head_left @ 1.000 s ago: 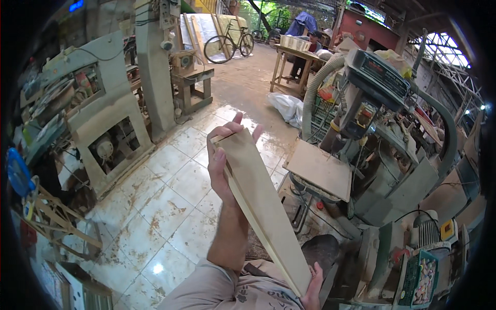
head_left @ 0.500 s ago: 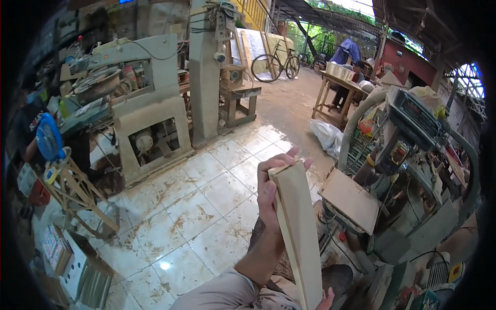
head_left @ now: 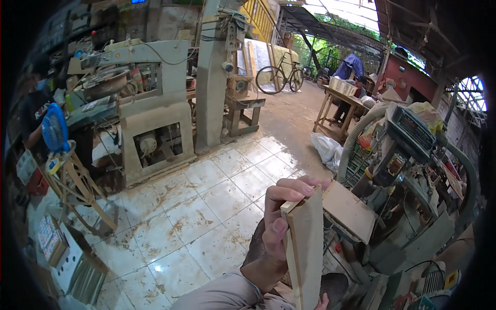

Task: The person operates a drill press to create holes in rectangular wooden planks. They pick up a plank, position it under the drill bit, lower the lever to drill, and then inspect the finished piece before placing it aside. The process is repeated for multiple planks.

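Note:
A long pale wooden board (head_left: 306,248) rises steeply from the lower edge, its top end towards the middle of the view. A seam along its left edge suggests two layers laid together. My left hand (head_left: 279,219) is closed round the upper end, fingers over the top and thumb on the near left edge. At the lower end, fingertips of my right hand (head_left: 323,301) show beside the board's right edge; the rest of that hand is hidden behind the wood.
On the right stands a drill-press-like machine (head_left: 411,132) with a square wooden table (head_left: 350,212) and a ribbed hose. A blue fan (head_left: 55,128) sits on a wooden stool at left, near a person. Stacked panels (head_left: 77,263) lie lower left. Sawdust covers the tiled floor (head_left: 175,227).
The board's top end has come lower and slightly right, with my left hand still on it. My left fingers now lie further over the top edge. The view has shifted a little.

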`<control>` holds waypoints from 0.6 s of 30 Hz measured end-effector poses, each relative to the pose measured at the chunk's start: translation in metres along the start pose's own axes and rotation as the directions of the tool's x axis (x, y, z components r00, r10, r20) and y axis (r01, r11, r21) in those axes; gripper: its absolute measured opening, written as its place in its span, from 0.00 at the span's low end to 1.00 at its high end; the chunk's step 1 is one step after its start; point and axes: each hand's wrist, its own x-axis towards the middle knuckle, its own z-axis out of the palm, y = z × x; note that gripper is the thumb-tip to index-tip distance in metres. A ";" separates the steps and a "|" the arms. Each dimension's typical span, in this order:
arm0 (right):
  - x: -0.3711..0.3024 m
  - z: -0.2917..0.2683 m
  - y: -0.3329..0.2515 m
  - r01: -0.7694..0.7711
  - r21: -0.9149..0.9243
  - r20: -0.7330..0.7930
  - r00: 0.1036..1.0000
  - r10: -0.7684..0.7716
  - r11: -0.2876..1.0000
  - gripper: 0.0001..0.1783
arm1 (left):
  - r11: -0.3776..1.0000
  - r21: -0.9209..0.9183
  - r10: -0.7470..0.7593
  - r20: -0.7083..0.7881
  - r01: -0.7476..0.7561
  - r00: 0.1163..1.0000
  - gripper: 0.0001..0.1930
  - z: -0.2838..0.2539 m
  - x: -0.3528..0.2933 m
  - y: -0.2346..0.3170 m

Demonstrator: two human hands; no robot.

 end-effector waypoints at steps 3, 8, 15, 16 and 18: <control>0.005 -0.007 0.020 0.112 -0.155 0.000 0.994 -0.113 0.982 0.33 | 1.000 -0.022 -0.016 -0.006 0.016 1.000 0.20 0.007 0.001 0.000; 0.009 -0.013 0.034 0.078 0.031 0.025 0.997 -0.079 0.996 0.25 | 1.000 -0.002 -0.003 0.004 0.003 1.000 0.19 0.010 0.004 -0.004; -0.005 0.010 -0.012 -0.106 0.231 0.006 0.994 0.108 0.967 0.19 | 0.999 0.032 -0.005 -0.012 0.005 1.000 0.20 0.013 0.002 -0.006; -0.007 0.011 -0.016 -0.120 0.257 0.005 0.992 0.123 0.959 0.19 | 1.000 0.029 -0.009 -0.012 0.010 1.000 0.20 0.011 0.001 -0.007; -0.011 0.016 -0.026 -0.141 0.321 0.014 0.989 0.144 0.936 0.19 | 0.999 0.019 -0.028 -0.004 0.028 1.000 0.21 0.010 0.002 -0.010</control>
